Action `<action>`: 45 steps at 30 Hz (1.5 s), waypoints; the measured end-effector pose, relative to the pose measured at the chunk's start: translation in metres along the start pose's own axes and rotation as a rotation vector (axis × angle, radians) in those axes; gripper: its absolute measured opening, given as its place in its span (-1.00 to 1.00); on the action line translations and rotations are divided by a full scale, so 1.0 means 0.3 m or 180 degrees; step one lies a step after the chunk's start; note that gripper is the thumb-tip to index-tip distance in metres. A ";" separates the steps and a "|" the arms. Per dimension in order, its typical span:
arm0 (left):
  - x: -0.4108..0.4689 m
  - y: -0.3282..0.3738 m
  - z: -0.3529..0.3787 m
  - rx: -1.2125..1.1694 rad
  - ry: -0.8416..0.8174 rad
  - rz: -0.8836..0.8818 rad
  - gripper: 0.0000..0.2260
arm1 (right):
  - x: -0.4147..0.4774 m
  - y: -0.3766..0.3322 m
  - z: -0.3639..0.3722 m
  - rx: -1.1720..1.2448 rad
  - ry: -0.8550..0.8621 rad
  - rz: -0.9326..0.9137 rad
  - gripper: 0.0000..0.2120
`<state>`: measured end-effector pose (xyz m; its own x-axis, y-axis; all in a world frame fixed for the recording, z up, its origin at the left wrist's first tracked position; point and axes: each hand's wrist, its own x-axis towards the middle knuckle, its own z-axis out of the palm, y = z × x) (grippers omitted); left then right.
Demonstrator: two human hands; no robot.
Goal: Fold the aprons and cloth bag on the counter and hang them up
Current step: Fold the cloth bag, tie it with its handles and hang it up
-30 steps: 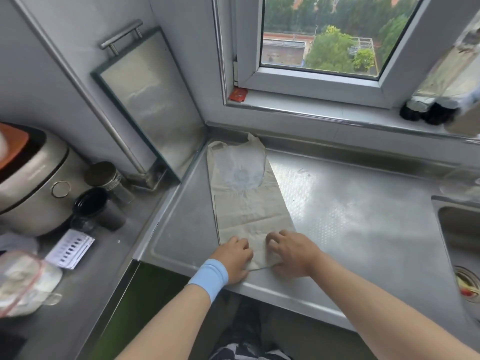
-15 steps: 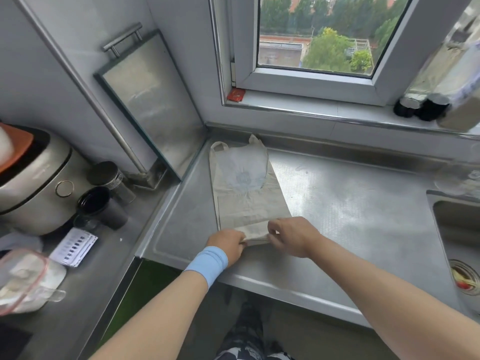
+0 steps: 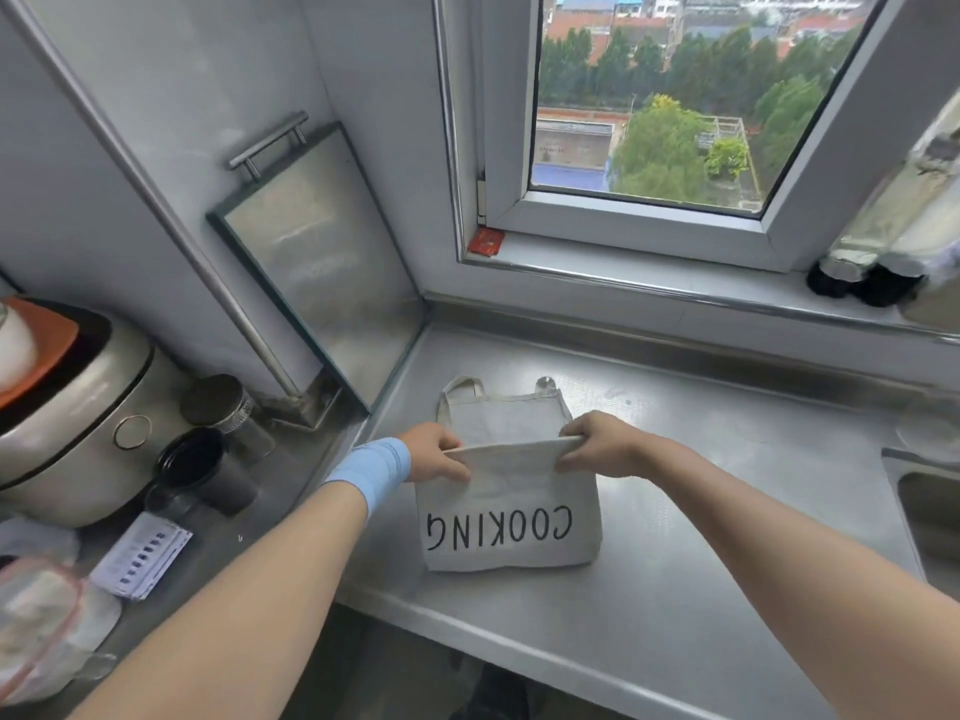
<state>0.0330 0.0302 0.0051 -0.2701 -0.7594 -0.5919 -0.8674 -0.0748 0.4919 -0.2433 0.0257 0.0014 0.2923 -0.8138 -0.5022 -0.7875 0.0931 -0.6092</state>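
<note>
Both hands [image 3: 436, 452] [image 3: 597, 443] pinch cloth bag [image 3: 511, 511] reading "COOKING"

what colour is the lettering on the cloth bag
Black COOKING lettering on the off-white cloth bag, head view.

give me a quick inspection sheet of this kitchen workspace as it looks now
surface: steel counter, with a sink at its right edge
job's things: cloth bag printed COOKING, partly folded on the counter, handles at the far end; no aprons seen
clutter: rice cooker, dark cup, lidded jar and paper slips to the left; steel board leaning against the wall
grippers: left hand and right hand each pinch the bag's raised edge; blue wristband on the left wrist
cables: nothing seen
surroundings: window above the counter; bottles and a red packet on the sill
</note>
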 end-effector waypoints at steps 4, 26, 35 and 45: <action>0.140 -0.054 -0.023 -0.0653 0.0493 -0.0057 -0.95 | 0.128 0.037 0.001 0.0550 0.0520 0.0056 -0.86; 0.500 -0.017 0.091 0.1575 0.1967 0.0570 -0.66 | 0.570 0.090 0.019 -0.0816 0.1320 0.0747 -0.74; 0.444 -0.053 0.332 0.1757 0.1143 0.0368 -0.39 | 0.389 0.167 0.311 -0.1677 0.1163 -0.0742 -0.46; 0.316 -0.160 0.277 0.1759 0.0873 0.0425 -0.39 | 0.281 0.160 0.267 -0.2391 0.0915 -0.1597 -0.47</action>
<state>0.0143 0.0155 -0.1279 -0.3375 -0.8828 -0.3268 -0.9412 0.3213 0.1042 -0.2129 0.0076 -0.1194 0.6255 -0.7781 -0.0575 -0.7787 -0.6180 -0.1081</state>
